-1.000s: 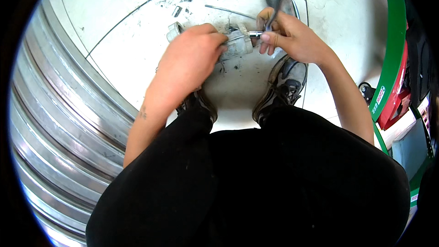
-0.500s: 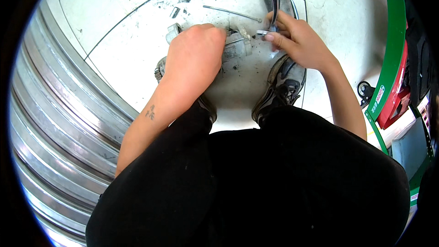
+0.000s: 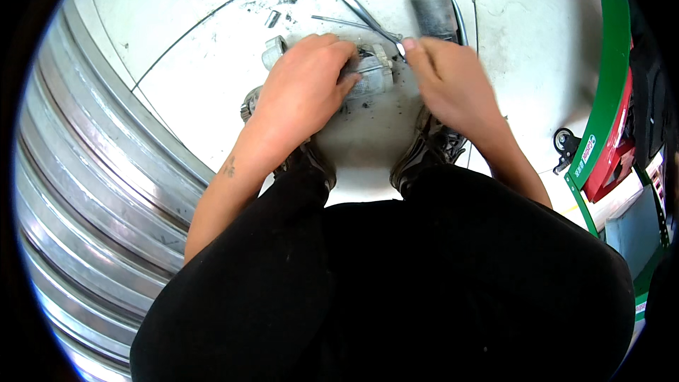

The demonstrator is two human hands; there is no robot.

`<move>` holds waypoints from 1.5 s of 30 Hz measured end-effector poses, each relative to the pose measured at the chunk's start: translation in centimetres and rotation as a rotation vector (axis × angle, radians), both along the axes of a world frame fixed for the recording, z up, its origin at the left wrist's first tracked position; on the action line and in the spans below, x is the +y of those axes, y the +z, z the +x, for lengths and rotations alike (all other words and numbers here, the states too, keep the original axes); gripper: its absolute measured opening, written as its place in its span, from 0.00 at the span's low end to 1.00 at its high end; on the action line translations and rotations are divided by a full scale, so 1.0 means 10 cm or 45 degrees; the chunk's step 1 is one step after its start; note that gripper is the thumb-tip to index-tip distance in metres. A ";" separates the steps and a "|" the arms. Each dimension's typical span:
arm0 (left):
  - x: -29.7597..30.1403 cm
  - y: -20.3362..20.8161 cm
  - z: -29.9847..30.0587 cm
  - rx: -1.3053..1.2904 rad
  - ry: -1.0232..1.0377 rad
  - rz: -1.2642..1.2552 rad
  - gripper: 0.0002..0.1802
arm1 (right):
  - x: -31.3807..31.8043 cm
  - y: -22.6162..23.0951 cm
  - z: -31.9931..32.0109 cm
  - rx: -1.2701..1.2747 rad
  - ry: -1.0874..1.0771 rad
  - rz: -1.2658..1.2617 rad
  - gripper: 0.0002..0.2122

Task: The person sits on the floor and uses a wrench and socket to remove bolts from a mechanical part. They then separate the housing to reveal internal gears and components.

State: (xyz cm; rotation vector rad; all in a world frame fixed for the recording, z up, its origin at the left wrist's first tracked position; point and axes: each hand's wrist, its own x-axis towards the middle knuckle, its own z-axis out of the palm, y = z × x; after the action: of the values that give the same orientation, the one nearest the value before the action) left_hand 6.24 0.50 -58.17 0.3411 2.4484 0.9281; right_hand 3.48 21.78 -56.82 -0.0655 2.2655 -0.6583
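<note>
- Left hand (image 3: 303,85) curls over the casting (image 3: 375,80), upper centre.
- Right hand (image 3: 456,86), fingers curled, pinches the ratchet (image 3: 364,14) by its head.
- Looks like ratchet work; turning calls for a firm left hold.

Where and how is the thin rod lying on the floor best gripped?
Probably on its left stretch, pinched across from above and the left: the rod is slim and lies flat with that end uncovered, while the wrench crosses its right part in this view.
</note>
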 end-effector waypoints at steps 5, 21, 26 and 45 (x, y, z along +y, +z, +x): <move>0.07 -0.03 0.13 0.085 0.071 0.025 0.28 | -0.13 -0.23 0.10 -0.195 -0.158 -0.284 0.26; 0.11 -0.01 0.10 -0.044 0.169 -0.001 0.29 | -0.03 -0.40 0.32 -0.079 -0.250 -0.596 0.17; 0.13 -0.06 0.08 -0.063 0.159 -0.013 0.28 | 0.05 -0.44 0.33 -0.188 -0.258 -0.670 0.16; 0.12 -0.05 0.07 -0.046 0.136 -0.032 0.28 | -0.06 -0.32 0.14 -0.349 -0.310 -0.414 0.23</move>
State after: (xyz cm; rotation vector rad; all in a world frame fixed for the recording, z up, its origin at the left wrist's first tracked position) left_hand 6.93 1.74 -58.62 0.1846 2.4629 0.9382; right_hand 4.90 21.23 -60.04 0.1377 1.9024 -1.0919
